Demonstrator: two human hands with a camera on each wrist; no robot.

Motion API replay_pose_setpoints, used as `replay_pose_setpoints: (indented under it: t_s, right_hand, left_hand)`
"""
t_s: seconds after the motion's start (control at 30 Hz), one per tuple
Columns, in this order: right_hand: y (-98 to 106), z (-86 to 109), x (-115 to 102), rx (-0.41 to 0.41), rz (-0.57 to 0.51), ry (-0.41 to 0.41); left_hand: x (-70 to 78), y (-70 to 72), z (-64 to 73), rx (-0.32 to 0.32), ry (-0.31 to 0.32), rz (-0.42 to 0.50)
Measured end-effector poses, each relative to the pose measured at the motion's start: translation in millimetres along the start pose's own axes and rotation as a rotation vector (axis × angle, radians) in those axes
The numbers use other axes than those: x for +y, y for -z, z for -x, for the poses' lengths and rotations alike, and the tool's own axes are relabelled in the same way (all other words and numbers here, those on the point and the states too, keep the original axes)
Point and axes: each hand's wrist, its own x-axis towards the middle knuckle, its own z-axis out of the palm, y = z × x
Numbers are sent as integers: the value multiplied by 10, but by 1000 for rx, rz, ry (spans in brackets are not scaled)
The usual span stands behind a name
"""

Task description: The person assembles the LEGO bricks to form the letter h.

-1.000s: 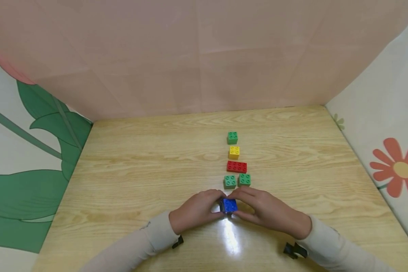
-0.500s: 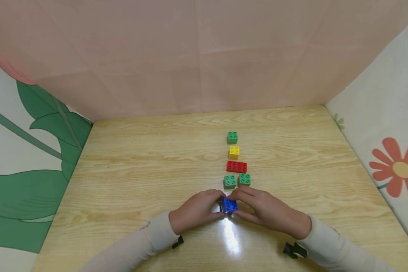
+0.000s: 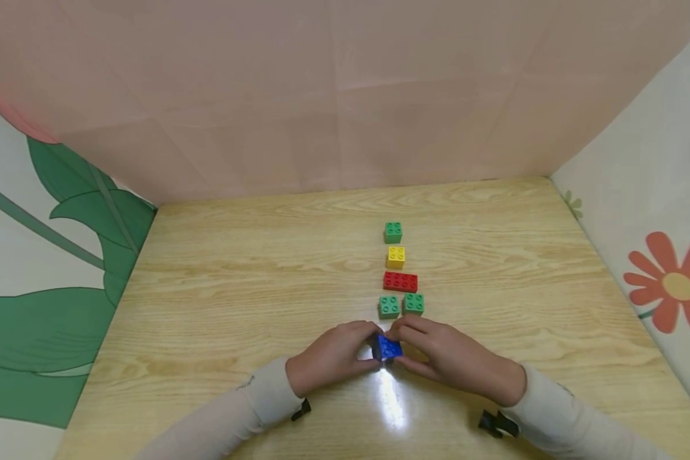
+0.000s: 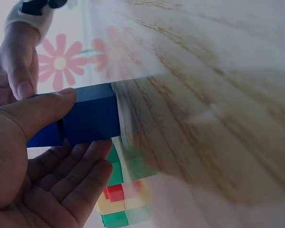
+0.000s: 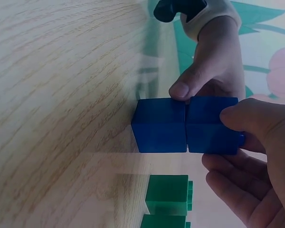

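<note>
Two blue toy bricks are stacked one on the other at the table's near middle. My left hand [image 3: 336,350] holds the lower blue brick [image 4: 92,116] between thumb and fingers, down at the table surface. From the other side my right hand [image 3: 445,348] pinches the upper blue brick [image 5: 211,121], whose studs face up. A thin seam shows between the two bricks in the right wrist view; whether they are fully pressed together I cannot tell. Just beyond the hands lie two green bricks, one on the left [image 3: 388,308] and one on the right [image 3: 413,303].
Farther back, in a rough line, come a long red brick [image 3: 400,282], a yellow brick [image 3: 396,257] and another green brick [image 3: 393,232]. They stand on a wood-grain table [image 3: 253,275]. A pink cloth wall [image 3: 333,128] closes off the far edge, with printed panels at both sides.
The upper blue brick has turned slightly in the right hand's fingers over the lower one. Both hands stay in nearly the same place, and the other bricks have not moved.
</note>
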Motion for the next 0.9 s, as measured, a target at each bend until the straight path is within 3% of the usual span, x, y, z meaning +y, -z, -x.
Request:
replay_pose_setpoints:
  t_s: [0.9]
  right_hand:
    - [3, 7, -50, 7, 58, 14]
  left_hand:
    - [24, 7, -29, -30, 29, -17]
